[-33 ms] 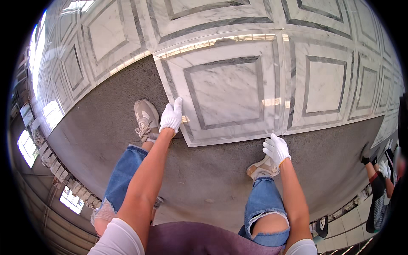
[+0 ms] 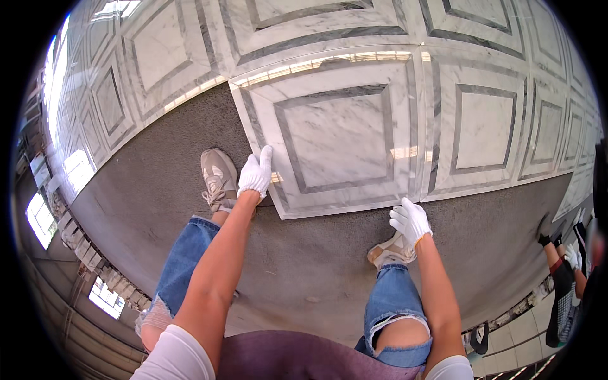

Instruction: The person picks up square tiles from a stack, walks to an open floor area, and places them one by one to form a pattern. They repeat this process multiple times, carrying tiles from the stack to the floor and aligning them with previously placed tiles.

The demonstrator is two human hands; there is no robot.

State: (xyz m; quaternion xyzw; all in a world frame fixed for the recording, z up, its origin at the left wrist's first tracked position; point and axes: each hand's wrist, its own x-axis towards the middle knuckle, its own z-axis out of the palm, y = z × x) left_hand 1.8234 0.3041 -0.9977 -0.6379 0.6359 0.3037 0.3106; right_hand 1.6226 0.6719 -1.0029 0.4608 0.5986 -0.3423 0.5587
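Note:
A large square marble tile, white with grey inlaid frames, lies on the floor in front of me, slightly askew to its neighbours. At its left edge is my left hand in a white knit glove, fingers closed along the rim; the fingertips under the edge are hidden. My right hand, gloved the same way, is at the near edge by the right corner. Its fingers are curled and the tip of one meets the tile's edge.
Matching tiles adjoin on the right, the far side and the far left. Rough grey floor runs along the left and near side. My shoes flank the tile's near part. Another person's gloved hand shows at far right.
A dark shoe-like shape beside my left forearm has mostly gone out of sight. My hands and the tile stay almost exactly where they were.

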